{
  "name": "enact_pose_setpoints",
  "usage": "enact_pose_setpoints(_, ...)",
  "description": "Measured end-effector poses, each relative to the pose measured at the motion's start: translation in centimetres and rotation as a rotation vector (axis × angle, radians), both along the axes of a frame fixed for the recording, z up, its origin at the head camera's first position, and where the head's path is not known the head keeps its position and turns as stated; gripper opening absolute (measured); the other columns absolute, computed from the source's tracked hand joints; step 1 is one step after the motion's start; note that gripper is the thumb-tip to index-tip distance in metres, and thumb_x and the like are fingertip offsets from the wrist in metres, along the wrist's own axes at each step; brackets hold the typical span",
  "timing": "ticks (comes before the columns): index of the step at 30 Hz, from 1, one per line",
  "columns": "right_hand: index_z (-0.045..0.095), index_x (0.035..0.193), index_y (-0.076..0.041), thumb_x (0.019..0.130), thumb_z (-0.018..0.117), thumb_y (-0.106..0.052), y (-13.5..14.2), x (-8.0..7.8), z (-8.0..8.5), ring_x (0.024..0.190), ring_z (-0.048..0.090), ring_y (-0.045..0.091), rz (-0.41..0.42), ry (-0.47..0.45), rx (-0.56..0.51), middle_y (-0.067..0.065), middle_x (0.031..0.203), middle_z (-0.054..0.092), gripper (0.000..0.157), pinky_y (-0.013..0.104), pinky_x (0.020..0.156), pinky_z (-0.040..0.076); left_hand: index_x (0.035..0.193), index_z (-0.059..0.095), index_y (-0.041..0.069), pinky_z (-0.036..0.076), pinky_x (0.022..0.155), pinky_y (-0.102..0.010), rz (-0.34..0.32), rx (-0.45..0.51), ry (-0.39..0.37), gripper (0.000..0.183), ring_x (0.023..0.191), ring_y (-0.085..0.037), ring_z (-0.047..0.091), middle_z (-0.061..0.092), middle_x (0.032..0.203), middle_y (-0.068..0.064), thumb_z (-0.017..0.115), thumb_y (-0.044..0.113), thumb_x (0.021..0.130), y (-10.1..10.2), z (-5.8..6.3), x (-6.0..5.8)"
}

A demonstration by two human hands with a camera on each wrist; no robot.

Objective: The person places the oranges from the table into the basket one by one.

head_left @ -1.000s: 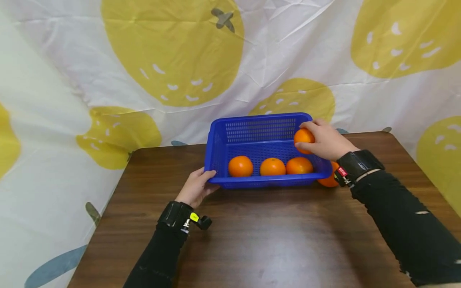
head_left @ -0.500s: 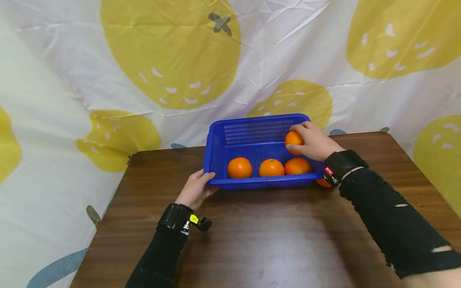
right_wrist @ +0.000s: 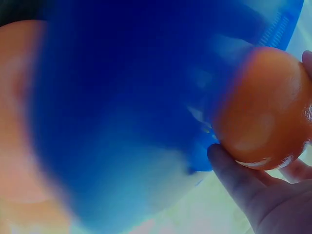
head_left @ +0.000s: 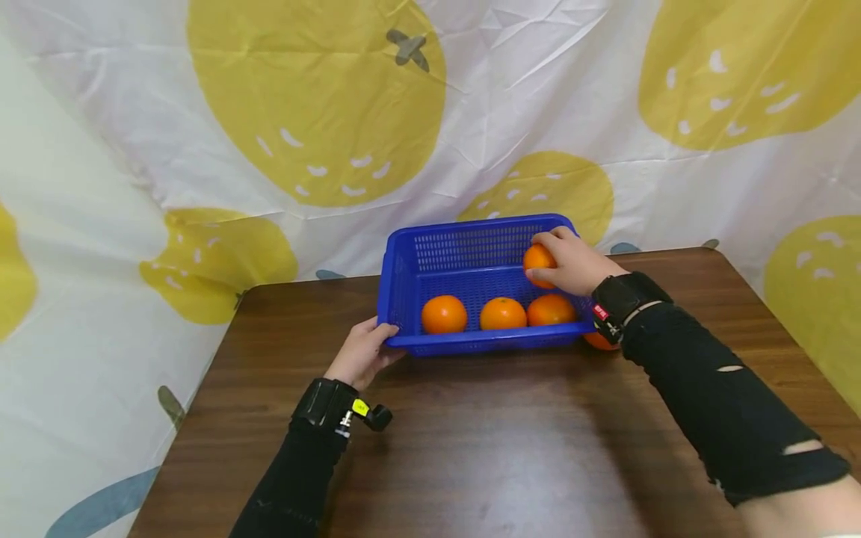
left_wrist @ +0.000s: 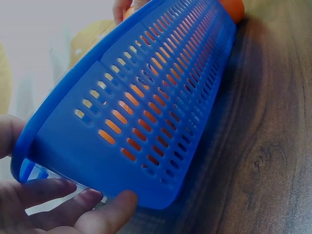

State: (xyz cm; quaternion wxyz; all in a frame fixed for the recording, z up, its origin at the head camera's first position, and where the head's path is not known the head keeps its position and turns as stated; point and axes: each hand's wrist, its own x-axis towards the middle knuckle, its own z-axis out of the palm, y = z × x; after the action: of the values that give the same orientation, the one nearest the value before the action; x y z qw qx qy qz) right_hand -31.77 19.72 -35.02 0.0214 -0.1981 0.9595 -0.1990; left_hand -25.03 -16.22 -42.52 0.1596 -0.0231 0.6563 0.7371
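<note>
A blue perforated plastic basket (head_left: 480, 341) stands at the back of the wooden table. Its front left corner is gripped by my left hand (head_left: 361, 353), thumb over the rim and fingers beneath, as the left wrist view also shows. Inside, along the front wall, lie three oranges: a left one (head_left: 444, 314), a middle one (head_left: 503, 314) and a right one (head_left: 551, 309). My right hand (head_left: 577, 261) holds another orange (head_left: 539, 265) over the right side of the basket. In the right wrist view, fingers curl round this orange (right_wrist: 265, 109).
One more orange (head_left: 601, 341) lies on the table (head_left: 471, 433) outside the basket's front right corner, partly hidden by the basket and right wrist. Close behind the table hangs a white cloth (head_left: 323, 246) with yellow fruit prints.
My right hand has moved left with the orange, farther in over the basket. The left hand keeps its grip on the corner, and the oranges in the basket stay in place.
</note>
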Motion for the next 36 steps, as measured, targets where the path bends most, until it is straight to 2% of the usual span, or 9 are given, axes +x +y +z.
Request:
enact_pose_setpoints(4, 0.038, 0.135, -0.007, 0.085, 0.06, -0.039, -0.4, -0.6, 0.4, 0.104, 0.046, 0.035, 0.007, 0.001, 0.006, 0.025, 0.133, 0.033, 0.063, 0.052, 0.088, 0.046, 0.133, 0.043, -0.002, 0.043, 0.095, -0.047, 0.003, 0.013, 0.009, 0.044, 0.108, -0.027, 0.053, 0.044, 0.139, -0.021, 0.048, 0.012, 0.091, 0.0, -0.1, 0.0)
enact_pose_setpoints(12, 0.041, 0.133, -0.005, 0.085, 0.059, -0.042, -1.4, -1.6, 1.1, 0.109, 0.042, 0.037, 0.02, -0.037, 0.107, 0.027, 0.134, 0.036, 0.063, 0.052, 0.088, 0.045, 0.133, 0.043, -0.002, 0.04, 0.098, -0.05, 0.012, 0.03, 0.017, 0.044, 0.106, -0.026, 0.054, 0.043, 0.139, -0.022, 0.048, 0.012, 0.091, 0.2, -0.5, 0.3)
enact_pose_setpoints(27, 0.044, 0.131, -0.003, 0.083, 0.06, -0.041, -1.5, -2.5, -0.4, 0.113, 0.039, 0.038, -0.021, -0.125, 0.19, 0.027, 0.131, 0.041, 0.064, 0.054, 0.093, 0.04, 0.135, 0.04, -0.003, 0.039, 0.099, -0.052, -0.027, 0.047, 0.03, 0.045, 0.111, -0.029, 0.051, 0.041, 0.14, -0.024, 0.047, 0.012, 0.092, 0.8, -0.5, 0.5)
enact_pose_setpoints(36, 0.051, 0.125, 0.0, 0.083, 0.062, -0.032, -1.1, -1.8, -1.3, 0.115, 0.041, 0.04, 0.051, -0.172, 0.247, 0.028, 0.126, 0.051, 0.053, 0.056, 0.101, 0.034, 0.134, 0.042, -0.001, 0.039, 0.098, -0.051, -0.033, 0.042, 0.016, 0.044, 0.112, -0.029, 0.051, 0.043, 0.139, -0.022, 0.048, 0.015, 0.093, 1.1, -0.6, 0.8)
